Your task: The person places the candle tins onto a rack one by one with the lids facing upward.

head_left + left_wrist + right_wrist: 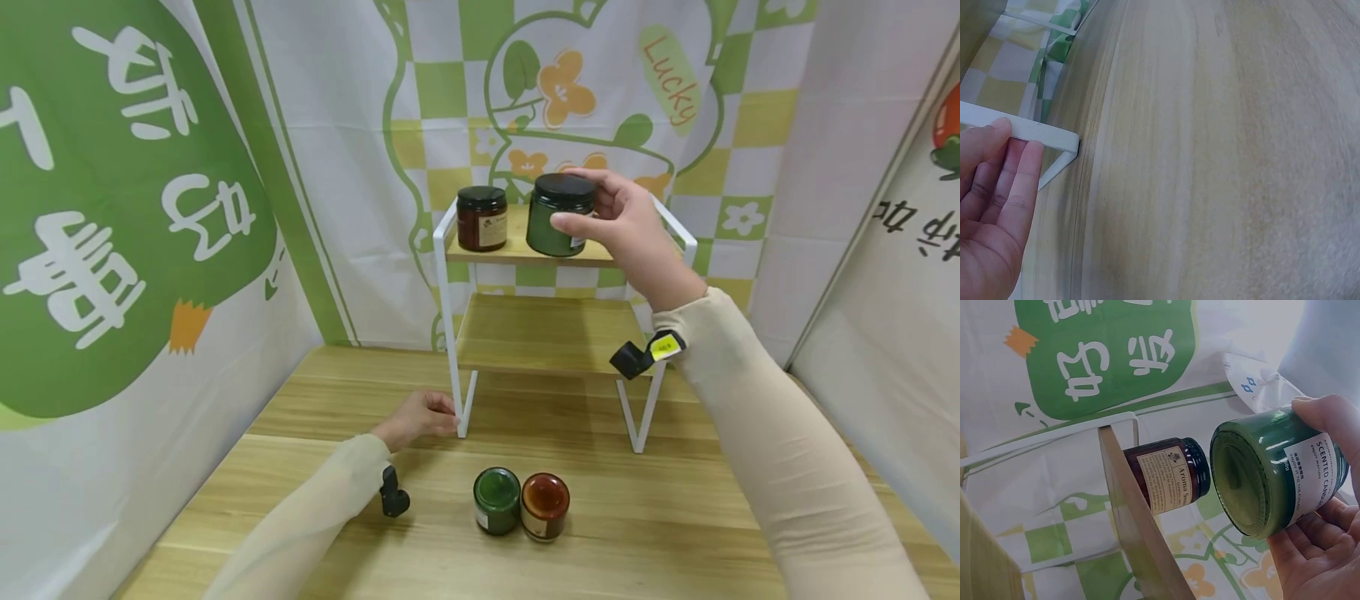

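Note:
My right hand grips a green scented candle jar with a black lid, fingers and thumb round its sides. In the right wrist view the glass base of the green candle jar shows, apart from the shelf board, and its white label reads "Scented Candle". To its left a brown candle jar with a black lid stands on the top board of the shelf rack. My left hand pinches the rack's white left front leg near the bottom, between thumb and fingers.
On the table in front of the rack stand a second green jar and an amber jar, side by side. The rack has a lower wooden board. Behind it hangs a printed curtain.

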Demonstrator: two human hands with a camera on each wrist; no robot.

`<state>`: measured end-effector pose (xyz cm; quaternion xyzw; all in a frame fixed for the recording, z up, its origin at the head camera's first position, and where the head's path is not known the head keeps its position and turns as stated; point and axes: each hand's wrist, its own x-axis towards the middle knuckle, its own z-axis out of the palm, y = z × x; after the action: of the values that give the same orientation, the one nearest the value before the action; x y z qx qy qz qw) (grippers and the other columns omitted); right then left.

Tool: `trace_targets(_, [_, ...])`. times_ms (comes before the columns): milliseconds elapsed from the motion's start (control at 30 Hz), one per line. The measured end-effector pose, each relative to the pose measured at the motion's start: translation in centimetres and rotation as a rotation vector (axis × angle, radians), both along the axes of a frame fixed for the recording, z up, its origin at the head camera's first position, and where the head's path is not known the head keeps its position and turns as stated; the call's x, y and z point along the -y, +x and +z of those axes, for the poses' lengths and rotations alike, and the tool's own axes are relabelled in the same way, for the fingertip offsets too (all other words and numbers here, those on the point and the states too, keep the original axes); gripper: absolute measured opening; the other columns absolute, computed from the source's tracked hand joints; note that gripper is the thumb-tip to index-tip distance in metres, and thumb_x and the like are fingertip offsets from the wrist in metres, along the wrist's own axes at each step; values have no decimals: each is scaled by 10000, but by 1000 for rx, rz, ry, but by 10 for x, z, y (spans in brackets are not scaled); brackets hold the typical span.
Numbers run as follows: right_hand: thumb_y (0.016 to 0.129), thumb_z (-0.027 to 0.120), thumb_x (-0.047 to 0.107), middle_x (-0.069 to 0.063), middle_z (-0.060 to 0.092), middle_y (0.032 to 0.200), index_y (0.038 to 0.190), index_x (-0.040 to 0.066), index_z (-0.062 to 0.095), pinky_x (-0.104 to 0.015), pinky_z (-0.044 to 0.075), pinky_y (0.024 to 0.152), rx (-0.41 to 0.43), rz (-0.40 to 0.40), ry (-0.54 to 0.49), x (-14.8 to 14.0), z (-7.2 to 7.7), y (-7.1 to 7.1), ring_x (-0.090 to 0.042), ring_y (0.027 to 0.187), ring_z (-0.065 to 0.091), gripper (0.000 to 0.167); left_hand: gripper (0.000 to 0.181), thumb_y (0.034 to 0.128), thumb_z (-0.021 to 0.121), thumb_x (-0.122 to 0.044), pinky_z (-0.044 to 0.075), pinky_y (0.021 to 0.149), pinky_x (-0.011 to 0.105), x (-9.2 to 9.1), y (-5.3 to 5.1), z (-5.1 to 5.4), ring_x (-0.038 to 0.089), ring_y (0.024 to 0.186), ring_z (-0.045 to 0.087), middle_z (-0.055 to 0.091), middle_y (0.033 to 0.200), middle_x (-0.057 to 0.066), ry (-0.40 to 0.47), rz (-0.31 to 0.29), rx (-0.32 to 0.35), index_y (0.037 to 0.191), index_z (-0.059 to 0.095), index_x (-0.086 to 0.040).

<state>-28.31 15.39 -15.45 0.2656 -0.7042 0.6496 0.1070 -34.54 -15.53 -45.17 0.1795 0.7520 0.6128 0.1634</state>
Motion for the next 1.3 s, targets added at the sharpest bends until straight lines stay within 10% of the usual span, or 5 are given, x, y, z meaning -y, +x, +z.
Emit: trace_targets(1300, [845, 752, 147, -25, 604, 1229, 1355, 108, 513, -270, 481, 894, 100, -111, 150, 17, 5, -50, -120, 1036, 585, 565, 166, 856, 661, 58, 576, 769, 282, -2, 2, 2, 112, 782, 625, 619, 860, 10, -9, -4, -10, 983, 578, 124])
